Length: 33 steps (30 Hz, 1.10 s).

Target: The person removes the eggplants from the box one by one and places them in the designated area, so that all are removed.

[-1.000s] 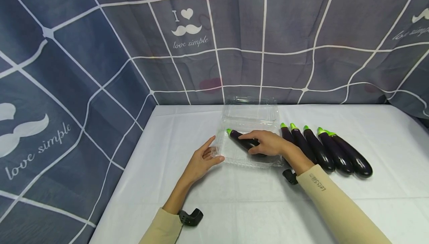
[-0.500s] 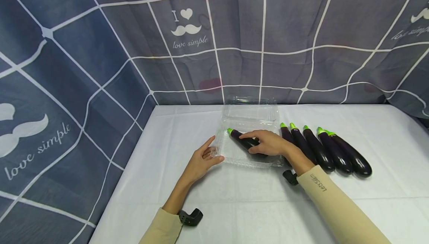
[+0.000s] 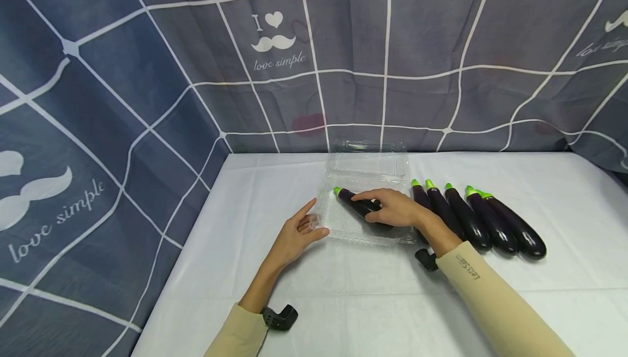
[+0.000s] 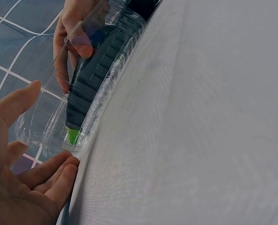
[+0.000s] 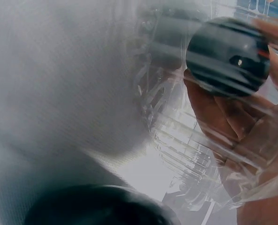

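An eggplant [image 3: 350, 200] with a green stem lies slantwise in the base of a clear plastic clamshell box [image 3: 343, 233]. Over its thicker end, my right hand [image 3: 394, 208] holds it with bent fingers. The right wrist view shows its round dark end [image 5: 225, 56] through the plastic, fingers around it. My left hand [image 3: 293, 241] is at the box's left end, thumb and fingers apart and fingertips at the wall. From the left wrist view, the green stem [image 4: 73, 136] points toward this left hand [image 4: 24, 187].
Several more eggplants [image 3: 468, 221] lie side by side right of the box, stems pointing away, partly behind the right forearm. The box's lid [image 3: 368, 163] lies open toward the back. A white cloth covers the table [image 3: 353, 313]; a grey checked curtain [image 3: 343, 46] hangs behind.
The eggplant in the box shifts very slightly to the right with my right hand on it. My left hand keeps its place at the box's end.
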{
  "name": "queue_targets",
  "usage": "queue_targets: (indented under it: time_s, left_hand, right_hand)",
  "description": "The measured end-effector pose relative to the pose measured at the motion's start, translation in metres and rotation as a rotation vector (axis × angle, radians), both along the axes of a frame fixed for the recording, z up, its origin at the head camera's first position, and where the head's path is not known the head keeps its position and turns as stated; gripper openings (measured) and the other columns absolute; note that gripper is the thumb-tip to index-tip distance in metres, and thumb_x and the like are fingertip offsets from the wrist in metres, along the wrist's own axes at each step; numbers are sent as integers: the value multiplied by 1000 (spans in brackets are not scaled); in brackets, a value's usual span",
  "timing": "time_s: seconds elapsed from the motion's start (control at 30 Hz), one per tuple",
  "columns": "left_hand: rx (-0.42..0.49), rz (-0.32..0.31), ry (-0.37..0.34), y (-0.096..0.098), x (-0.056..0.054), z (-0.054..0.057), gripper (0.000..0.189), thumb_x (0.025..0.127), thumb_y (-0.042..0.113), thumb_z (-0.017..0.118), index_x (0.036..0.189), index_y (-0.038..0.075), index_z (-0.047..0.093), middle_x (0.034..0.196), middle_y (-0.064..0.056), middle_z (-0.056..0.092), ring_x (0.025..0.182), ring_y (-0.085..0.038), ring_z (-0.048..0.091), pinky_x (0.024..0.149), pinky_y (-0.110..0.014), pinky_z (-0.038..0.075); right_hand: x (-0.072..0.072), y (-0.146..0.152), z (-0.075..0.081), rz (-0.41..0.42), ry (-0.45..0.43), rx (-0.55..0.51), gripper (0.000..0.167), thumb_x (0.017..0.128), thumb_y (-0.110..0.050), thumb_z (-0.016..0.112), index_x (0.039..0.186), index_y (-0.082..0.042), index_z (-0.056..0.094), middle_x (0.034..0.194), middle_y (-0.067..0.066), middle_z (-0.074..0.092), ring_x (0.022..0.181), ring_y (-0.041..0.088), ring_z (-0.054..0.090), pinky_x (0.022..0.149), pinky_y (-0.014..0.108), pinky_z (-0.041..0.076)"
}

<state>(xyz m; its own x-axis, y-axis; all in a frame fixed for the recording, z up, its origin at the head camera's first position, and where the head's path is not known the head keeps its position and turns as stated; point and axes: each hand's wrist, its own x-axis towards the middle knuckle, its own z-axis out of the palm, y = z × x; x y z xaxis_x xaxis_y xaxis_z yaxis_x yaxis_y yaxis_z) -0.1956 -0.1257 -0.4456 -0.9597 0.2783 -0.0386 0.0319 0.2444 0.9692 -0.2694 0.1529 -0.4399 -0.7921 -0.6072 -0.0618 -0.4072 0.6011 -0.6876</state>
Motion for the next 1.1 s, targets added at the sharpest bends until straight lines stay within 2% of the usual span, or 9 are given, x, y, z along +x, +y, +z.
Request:
queue_targets:
  time_s: [0.2, 0.43, 0.73, 0.93, 1.1]
  left_hand:
    - [-10, -2, -16, -2, 0, -2, 82, 89, 14, 76, 156, 9, 30, 143, -30, 43, 134, -38, 42, 110, -48, 35]
    - [10, 30, 9, -7, -13, -37, 82, 86, 22, 79, 155, 22, 35, 144, -22, 46, 134, -34, 42, 110, -47, 35]
    - [0, 11, 14, -6, -16, -36, 82, 89, 16, 76, 157, 11, 30, 143, -29, 43, 134, -39, 41, 111, -51, 34]
    - [-4, 13, 25, -6, -15, -36, 82, 87, 22, 78, 156, 18, 33, 144, -23, 45, 134, -34, 43, 110, -47, 35]
    - [2, 14, 29, -6, -15, -36, 83, 87, 24, 78, 156, 18, 33, 144, -24, 44, 134, -36, 42, 110, -48, 36]
  right_hand:
    - [0, -2, -1, 2, -5, -38, 50, 88, -13, 67, 138, -16, 61, 140, 8, 56, 124, 30, 53, 97, 51, 46]
    - [-1, -2, -1, -15, 11, -81, 50, 88, -13, 66, 137, -15, 61, 138, 5, 57, 116, 28, 56, 92, 49, 48]
    - [-2, -1, 0, -43, 57, -139, 51, 83, -9, 66, 134, -14, 64, 133, 5, 61, 115, 24, 56, 92, 46, 48]
    - [1, 1, 1, -67, 53, -199, 50, 84, -8, 66, 133, -14, 64, 133, 5, 61, 122, 27, 53, 96, 48, 46]
    - [4, 2, 3, -99, 83, -220, 52, 84, -7, 66, 135, -16, 63, 136, 3, 59, 127, 27, 51, 97, 49, 45]
